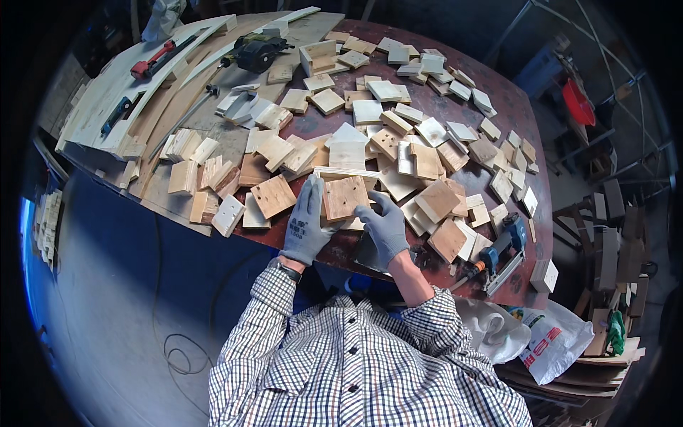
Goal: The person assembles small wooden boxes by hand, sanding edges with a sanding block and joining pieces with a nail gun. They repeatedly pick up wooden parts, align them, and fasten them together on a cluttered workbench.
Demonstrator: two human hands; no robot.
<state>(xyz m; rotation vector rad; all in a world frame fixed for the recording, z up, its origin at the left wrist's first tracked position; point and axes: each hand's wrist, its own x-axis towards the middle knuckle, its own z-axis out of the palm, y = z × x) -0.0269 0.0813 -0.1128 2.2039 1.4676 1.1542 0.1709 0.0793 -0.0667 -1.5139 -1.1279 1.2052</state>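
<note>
At the near edge of the table, a small square wooden block (345,198) with dark holes is between my gloved hands. My left hand (306,226) presses along its left side, fingers pointing up and thumb under its lower edge. The bent fingers of my right hand (386,224) close on its lower right corner. Just behind the block lies a pale wooden strip (348,173), close to my left fingertips; whether the two pieces are joined I cannot tell. Another holed block (273,197) lies left of my left hand.
Many loose wooden blocks (429,132) cover the dark red tabletop (313,127). A blue nail gun (504,249) lies at the right near edge. Far left are a red tool (152,61), a black-and-yellow power tool (256,53) and long boards (153,92). Plastic bags (555,341) sit below right.
</note>
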